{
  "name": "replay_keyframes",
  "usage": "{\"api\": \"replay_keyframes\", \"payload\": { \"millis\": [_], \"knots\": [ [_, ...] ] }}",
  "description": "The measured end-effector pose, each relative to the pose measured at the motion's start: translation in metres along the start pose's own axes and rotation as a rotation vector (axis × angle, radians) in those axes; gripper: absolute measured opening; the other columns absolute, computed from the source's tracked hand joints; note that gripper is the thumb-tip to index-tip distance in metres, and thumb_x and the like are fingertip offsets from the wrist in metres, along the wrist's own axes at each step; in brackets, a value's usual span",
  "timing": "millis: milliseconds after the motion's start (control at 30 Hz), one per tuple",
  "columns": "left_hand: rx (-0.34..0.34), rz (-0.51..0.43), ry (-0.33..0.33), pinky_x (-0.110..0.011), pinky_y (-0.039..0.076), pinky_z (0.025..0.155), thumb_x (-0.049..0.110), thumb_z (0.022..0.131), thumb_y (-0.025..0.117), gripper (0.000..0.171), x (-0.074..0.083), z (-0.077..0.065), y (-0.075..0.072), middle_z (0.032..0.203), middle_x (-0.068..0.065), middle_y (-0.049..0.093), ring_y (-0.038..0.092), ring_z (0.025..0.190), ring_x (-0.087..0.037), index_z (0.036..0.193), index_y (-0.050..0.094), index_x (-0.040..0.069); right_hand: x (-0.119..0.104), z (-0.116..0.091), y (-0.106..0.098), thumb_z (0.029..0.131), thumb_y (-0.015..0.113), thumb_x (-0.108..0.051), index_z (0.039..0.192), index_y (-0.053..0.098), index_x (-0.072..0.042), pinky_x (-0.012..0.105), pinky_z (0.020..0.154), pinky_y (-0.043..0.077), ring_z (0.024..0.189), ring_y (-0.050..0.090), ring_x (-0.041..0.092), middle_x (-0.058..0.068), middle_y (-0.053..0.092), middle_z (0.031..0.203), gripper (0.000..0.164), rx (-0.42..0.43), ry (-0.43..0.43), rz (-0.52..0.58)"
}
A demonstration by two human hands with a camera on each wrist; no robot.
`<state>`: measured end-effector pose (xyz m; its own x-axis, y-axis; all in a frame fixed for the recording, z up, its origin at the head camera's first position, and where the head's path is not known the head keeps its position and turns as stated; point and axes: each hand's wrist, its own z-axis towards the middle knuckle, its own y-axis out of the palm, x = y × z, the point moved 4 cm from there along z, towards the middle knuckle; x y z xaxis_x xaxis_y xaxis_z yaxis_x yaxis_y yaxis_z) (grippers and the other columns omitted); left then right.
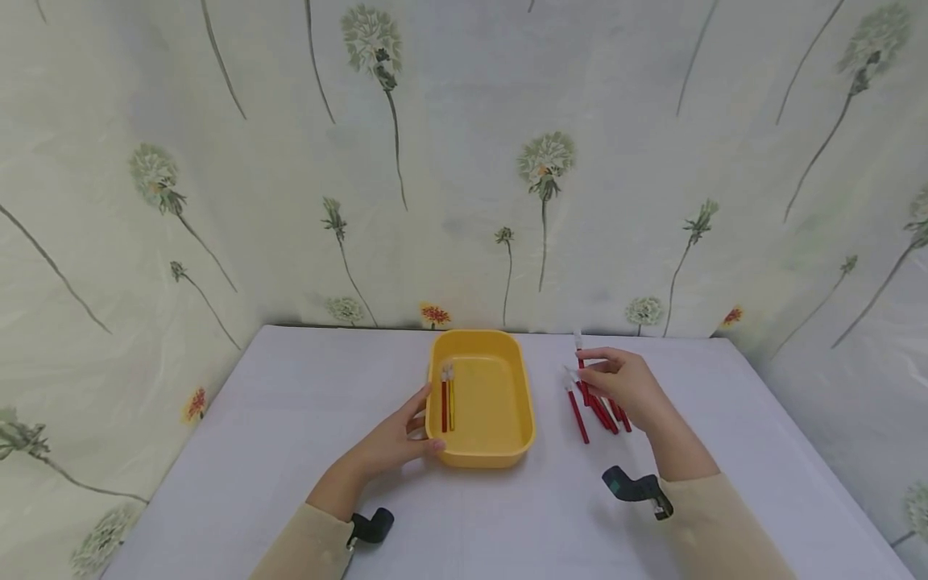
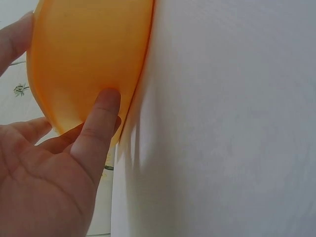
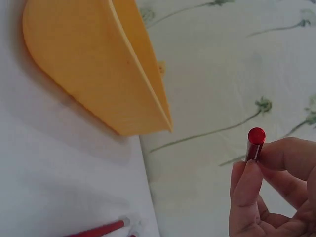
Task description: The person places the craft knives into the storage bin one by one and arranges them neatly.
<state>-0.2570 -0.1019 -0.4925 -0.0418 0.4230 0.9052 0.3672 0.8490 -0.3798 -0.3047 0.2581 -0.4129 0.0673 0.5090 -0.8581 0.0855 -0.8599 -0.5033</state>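
Against a flowered backdrop (image 1: pixel 464 161), the tray (image 1: pixel 482 461) on the desk (image 1: pixel 348 362) is gripped by the left hand (image 1: pixel 397 439), seemingly for steadiness; farther right, a red pen (image 3: pixel 256 137) is pinched by the right hand (image 1: pixel 623 385).

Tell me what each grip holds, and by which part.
The right grip pinches a red pen by its barrel, below the pale tip. The left grip holds the yellow tray by its outer wall, around the near left corner.
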Motion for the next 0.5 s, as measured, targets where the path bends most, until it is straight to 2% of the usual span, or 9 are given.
{"api": "replay_keyframes", "payload": {
  "millis": [200,500],
  "knots": [
    [0.003,0.002,-0.005,-0.053,0.041,0.109,0.044,0.081,0.082,0.104,-0.001,0.0,0.0,0.163,-0.002,0.028,0.04,0.142,-0.029,0.161,0.017,0.033,-0.014,0.007,0.015,0.097,0.069,-0.023,0.137,0.06,-0.013,0.04,0.092,0.055,0.102,0.07,0.026,0.018,0.065,0.121,0.042,-0.023,0.014,-0.002],
    [0.004,0.005,-0.003,-0.054,0.04,0.109,0.048,0.08,0.082,0.105,-0.001,0.0,0.0,0.163,-0.001,0.028,0.04,0.142,-0.029,0.161,0.017,0.033,-0.029,0.016,0.041,0.097,0.068,-0.017,0.134,0.062,-0.01,0.038,0.09,0.056,0.099,0.07,0.025,0.018,0.064,0.118,0.038,-0.077,-0.024,0.052]
  ]
}}
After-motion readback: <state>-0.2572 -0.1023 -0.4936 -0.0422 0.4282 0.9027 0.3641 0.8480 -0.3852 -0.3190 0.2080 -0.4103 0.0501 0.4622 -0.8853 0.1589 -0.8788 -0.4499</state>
